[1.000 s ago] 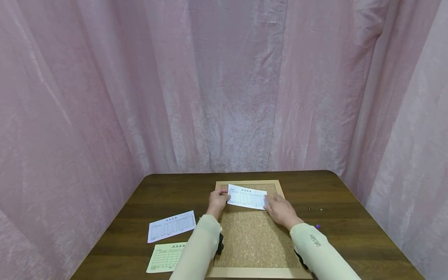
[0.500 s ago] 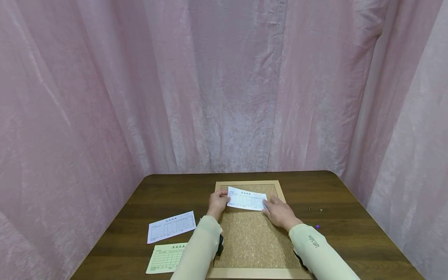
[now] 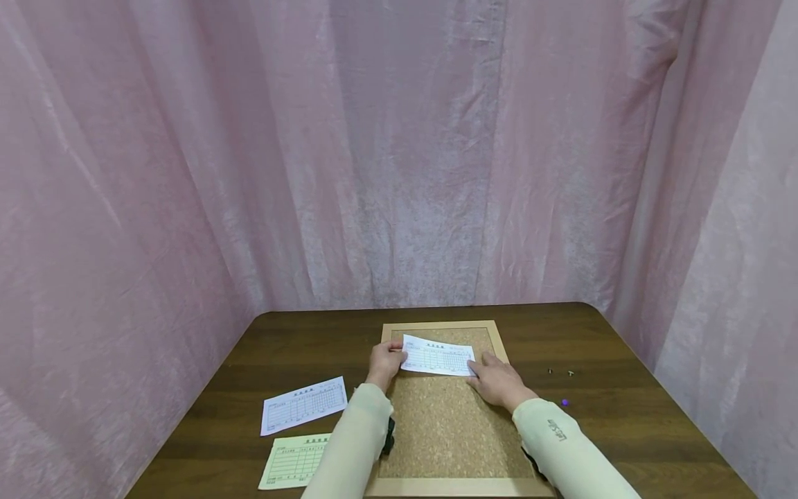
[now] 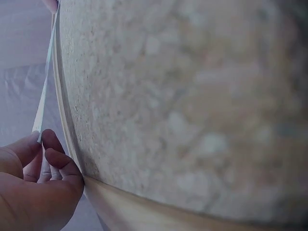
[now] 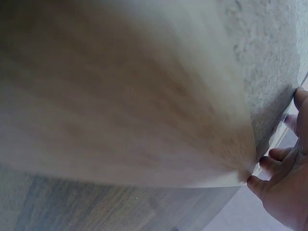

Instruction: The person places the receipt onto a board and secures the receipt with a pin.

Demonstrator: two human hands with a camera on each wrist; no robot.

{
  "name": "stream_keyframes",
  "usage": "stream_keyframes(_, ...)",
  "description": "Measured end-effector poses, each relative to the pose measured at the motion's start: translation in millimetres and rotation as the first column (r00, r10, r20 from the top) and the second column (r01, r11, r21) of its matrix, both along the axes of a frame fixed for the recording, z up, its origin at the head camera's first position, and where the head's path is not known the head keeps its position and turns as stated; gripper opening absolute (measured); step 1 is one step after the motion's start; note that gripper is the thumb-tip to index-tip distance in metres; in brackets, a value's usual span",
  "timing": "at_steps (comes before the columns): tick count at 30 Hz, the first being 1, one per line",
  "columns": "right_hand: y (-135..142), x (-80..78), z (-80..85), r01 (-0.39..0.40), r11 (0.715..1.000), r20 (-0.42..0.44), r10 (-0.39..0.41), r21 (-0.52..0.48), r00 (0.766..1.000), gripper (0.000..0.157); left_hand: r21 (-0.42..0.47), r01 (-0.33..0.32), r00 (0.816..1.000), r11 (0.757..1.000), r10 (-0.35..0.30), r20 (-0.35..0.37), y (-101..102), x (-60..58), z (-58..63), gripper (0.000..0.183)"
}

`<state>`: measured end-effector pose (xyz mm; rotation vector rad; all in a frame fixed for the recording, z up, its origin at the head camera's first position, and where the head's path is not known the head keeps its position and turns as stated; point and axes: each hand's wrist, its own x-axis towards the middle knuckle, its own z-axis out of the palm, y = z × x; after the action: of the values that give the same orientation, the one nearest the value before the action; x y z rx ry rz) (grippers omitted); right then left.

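Observation:
A white printed form slip (image 3: 438,355) lies across the upper part of a wood-framed cork board (image 3: 458,430) in the head view. My left hand (image 3: 384,364) pinches its left end between thumb and fingers; the left wrist view shows the slip (image 4: 43,103) edge-on, slanting above the cork. At the slip's lower right corner, my right hand (image 3: 497,382) holds the edge with thumb and forefinger. Its other fingers (image 5: 269,166) rest against the board's frame in the right wrist view, where the slip itself is mostly hidden.
Left of the board lie a second white form slip (image 3: 303,406) and a green form slip (image 3: 296,463), the latter partly under my left sleeve. On the right of the brown table (image 3: 636,430) are two small metallic pins (image 3: 570,373) and a purple pin (image 3: 564,402).
The slip has shifted slightly down and left on the board. My right thumb and fingers have adjusted at its right corner. The left hand keeps its grip.

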<state>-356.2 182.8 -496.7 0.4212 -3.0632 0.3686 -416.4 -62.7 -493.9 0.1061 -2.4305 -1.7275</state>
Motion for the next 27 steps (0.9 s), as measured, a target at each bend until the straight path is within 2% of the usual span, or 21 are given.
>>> stream_keyframes(8,-2,0.6,1.7,0.013,1.0,0.022,-0.013,-0.019,1.0,0.048,0.007,-0.005,1.0,1.0,0.006,-0.026,-5,-4.1,1.6,0.025)
stream_keyframes(14,-2,0.7,3.0,0.019,1.0,0.02,-0.019,-0.019,1.0,0.048,0.026,0.005,1.0,1.0,-0.004,-0.02,-9,-7.2,5.0,0.026)
stream_keyframes(18,-2,0.5,1.7,0.028,0.999,0.029,-0.027,-0.022,0.999,0.048,-0.043,0.013,0.999,0.999,-0.015,-0.036,-13,-7.2,8.6,0.026)
stream_keyframes(22,-2,0.5,0.9,0.033,0.999,0.04,-0.032,-0.022,0.999,0.048,-0.141,0.058,0.997,0.988,-0.064,-0.035,-17,-6.7,11.1,0.028)
stream_keyframes(24,-2,0.2,0.6,0.034,0.999,0.045,-0.033,-0.021,0.998,0.048,-0.192,0.1,0.994,0.976,-0.105,-0.02,-19,-6.0,12.8,0.031)
stream_keyframes(27,-2,0.4,0.6,0.036,0.999,0.048,-0.035,-0.021,0.998,0.048,-0.287,0.166,0.986,0.944,-0.168,0.018,-21,-4.6,15.6,0.037)
